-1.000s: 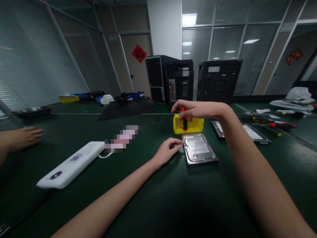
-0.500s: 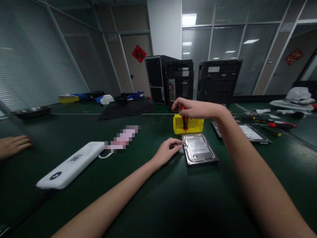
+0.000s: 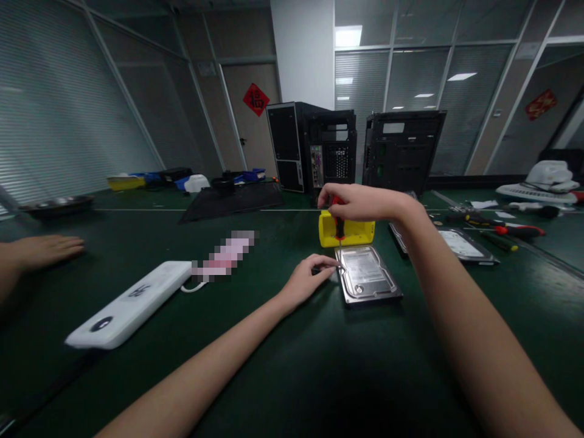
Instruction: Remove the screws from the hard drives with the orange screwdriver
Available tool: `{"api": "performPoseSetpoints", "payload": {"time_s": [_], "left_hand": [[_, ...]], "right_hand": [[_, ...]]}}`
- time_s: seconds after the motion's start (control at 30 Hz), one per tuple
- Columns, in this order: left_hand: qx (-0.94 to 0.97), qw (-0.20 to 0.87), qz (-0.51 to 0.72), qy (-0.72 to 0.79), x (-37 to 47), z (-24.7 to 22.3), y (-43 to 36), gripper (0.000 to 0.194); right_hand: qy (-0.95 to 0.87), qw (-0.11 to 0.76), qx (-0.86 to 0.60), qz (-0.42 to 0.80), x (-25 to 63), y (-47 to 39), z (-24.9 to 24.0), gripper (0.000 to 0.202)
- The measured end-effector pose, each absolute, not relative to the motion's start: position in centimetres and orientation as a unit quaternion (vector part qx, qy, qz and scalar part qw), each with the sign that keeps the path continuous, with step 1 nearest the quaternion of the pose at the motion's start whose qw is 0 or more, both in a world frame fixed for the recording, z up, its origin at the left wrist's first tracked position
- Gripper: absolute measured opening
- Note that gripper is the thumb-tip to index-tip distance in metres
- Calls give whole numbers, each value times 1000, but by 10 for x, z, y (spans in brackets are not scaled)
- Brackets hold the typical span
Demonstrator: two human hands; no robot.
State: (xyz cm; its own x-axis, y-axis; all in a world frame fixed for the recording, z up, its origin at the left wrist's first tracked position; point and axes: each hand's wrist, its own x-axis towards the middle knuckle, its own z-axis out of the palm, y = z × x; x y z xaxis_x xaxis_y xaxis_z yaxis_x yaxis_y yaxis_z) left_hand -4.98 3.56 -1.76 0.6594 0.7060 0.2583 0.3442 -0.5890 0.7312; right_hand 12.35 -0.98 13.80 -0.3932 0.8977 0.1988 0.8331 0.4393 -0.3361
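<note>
With the right hand (image 3: pixel 358 202) gripping the screwdriver (image 3: pixel 339 224) upright and the left hand's (image 3: pixel 305 281) fingers pinched at the hard drive (image 3: pixel 367 273) corner, the tip could slip off its screw.

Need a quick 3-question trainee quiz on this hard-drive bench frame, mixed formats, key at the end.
1. True or false: the right hand grips a screwdriver standing upright over the drive.
2. What does the left hand touch? A) the white box B) the drive's left edge C) the yellow tray
3. Fill in: directly behind the drive sits a ___ tray.

Key: 1 true; 2 B; 3 yellow
</note>
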Motion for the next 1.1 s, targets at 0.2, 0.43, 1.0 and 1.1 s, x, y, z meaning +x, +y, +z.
{"api": "performPoseSetpoints", "payload": {"time_s": [0.2, 0.43, 1.0, 1.1], "left_hand": [[850, 330, 277, 304, -50, -20, 37, 23], [850, 331, 274, 305, -50, -19, 37, 23], [852, 324, 270, 311, -50, -18, 35, 25], [852, 326, 270, 308, -50, -18, 35, 25]], "right_hand": [[-811, 162, -537, 168, 122, -11, 138, 34], [-818, 187, -525, 144, 125, -9, 137, 33], [-856, 189, -470, 102, 128, -2, 133, 24], [-851, 174, -482, 111, 134, -4, 134, 31]]}}
